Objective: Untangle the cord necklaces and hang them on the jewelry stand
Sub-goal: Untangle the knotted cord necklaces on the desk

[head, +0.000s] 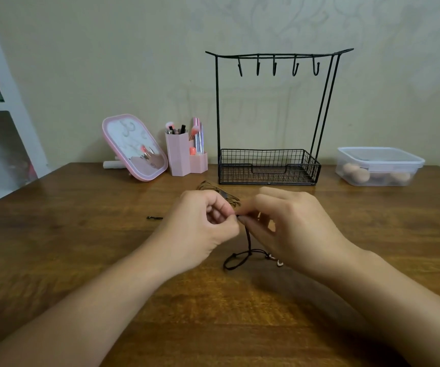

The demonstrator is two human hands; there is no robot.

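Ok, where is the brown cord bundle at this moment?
In the head view, the brown cord bundle lies on the wooden table just beyond the left hand, in front of the jewelry stand.

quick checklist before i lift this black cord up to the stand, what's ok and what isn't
1. Grip: left hand and right hand both pinch the black cord necklace at its top end. Ok.
2. Black cord free of knots: its lower part lies looped on the table with strands crossing. Not ok.
3. Separated from the brown cord necklace: that one lies bunched behind the hands, and any link is hidden. Cannot tell.
4. Hooks free: all five hooks on the jewelry stand are bare. Ok.
5. Pendant secure: mostly hidden under the right hand. Cannot tell.
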